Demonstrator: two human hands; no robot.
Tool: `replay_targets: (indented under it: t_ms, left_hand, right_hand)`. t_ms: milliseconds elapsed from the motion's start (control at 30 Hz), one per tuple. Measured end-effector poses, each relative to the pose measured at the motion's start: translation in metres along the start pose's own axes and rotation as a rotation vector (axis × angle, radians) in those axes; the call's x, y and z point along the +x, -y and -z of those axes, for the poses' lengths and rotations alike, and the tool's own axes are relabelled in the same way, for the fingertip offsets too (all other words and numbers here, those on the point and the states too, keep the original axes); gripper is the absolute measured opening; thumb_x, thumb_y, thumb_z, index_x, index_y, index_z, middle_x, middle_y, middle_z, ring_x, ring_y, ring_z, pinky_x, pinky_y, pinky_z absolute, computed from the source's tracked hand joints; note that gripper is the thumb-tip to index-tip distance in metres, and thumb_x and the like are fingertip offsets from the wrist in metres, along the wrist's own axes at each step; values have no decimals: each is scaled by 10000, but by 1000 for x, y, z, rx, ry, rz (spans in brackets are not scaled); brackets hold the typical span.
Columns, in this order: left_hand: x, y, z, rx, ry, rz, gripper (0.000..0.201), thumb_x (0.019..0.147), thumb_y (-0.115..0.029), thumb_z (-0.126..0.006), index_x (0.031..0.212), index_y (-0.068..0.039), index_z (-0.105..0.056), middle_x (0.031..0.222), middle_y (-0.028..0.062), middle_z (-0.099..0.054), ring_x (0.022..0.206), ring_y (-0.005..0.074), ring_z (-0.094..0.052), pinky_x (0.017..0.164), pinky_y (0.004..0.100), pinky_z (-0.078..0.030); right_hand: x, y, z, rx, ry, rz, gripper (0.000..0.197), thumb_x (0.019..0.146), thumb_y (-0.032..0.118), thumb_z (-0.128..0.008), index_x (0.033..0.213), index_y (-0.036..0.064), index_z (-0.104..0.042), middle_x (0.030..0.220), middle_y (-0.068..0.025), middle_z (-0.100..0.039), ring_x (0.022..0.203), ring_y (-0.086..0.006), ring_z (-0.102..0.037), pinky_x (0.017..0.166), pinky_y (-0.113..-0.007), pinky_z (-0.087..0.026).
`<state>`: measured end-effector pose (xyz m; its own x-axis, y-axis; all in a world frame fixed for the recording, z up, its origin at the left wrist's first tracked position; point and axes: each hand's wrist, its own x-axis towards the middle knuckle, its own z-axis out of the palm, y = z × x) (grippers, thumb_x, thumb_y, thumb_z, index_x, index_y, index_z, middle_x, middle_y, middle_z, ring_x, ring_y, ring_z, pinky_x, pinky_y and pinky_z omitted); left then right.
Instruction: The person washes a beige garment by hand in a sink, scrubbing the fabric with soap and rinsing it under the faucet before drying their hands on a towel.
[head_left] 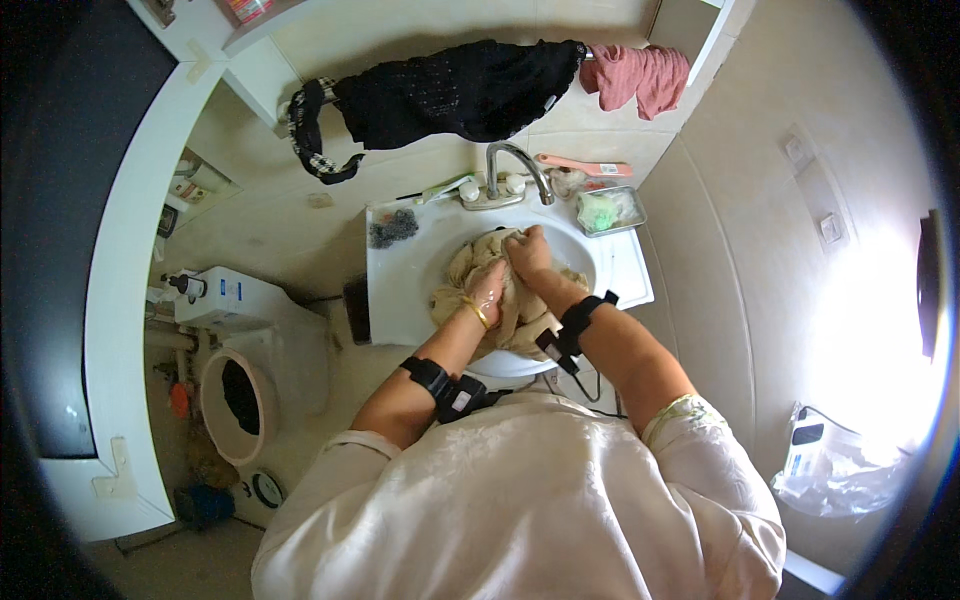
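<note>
A wet beige cloth garment [455,300] lies bunched in the basin of the white sink [393,325]. My right hand [530,250] is closed in a fist around a fold of it near the far side of the basin. Beside it on the left, my left hand [487,288] presses against the same fold, its fingers curled into the fabric and partly hidden. A wet sheen, perhaps suds, shows on the back of that hand. The chrome faucet [519,152] arches just beyond both hands; whether water runs cannot be seen.
Along the sink's back ledge are a toothbrush [445,186], a pink-handled brush [583,165] and a metal soap dish [613,212]. A dark scouring pad [393,229] sits at left. Black lace clothing [460,95] and a pink cloth [637,78] hang above. The toilet [240,400] stands left.
</note>
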<state>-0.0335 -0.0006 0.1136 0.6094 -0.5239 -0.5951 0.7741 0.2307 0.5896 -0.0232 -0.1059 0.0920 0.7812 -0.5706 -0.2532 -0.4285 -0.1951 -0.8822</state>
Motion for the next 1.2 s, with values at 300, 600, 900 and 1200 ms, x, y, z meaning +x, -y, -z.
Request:
replay_targets:
  t_ms: [300,600,900,1200]
  left_hand:
    - [-7,-11,38,-140,227,8,589,841,-504,-416,1213,-51,-473,1192,131,-507,1082,264,-480,937,388,-375]
    - [12,-17,65,-333,222,-19,378,783,-332,-573,1049,-63,-564,1032,96,-591,899,247,-561,862,378,-434]
    - [23,-1,67,-109,91,-36,386,890,-344,-422,1158,-75,-490,1086,88,-556,950,208,-545,842,353,-446]
    - [20,-1,79,-226,106,-138,431,920,-327,-339,1240,-53,-429,1191,102,-497,1059,218,-486,900,322,-405]
  right_hand:
    - [-63,14,-14,-399,66,483,447,724,266,-592,1080,0,-536,912,-242,-583,903,-359,-568,814,-376,-442]
    - [-87,13,-31,-339,-70,686,366,859,327,-461,1034,10,-514,1021,-241,-529,965,-359,-525,848,-386,-412]
    - [-41,51,-21,-129,28,110,419,809,322,-497,979,-56,-558,961,-288,-568,933,-416,-548,798,-426,-446]
    - [-83,53,-22,-253,143,448,395,799,309,-527,1028,-12,-533,975,-311,-530,985,-435,-501,877,-449,-381]
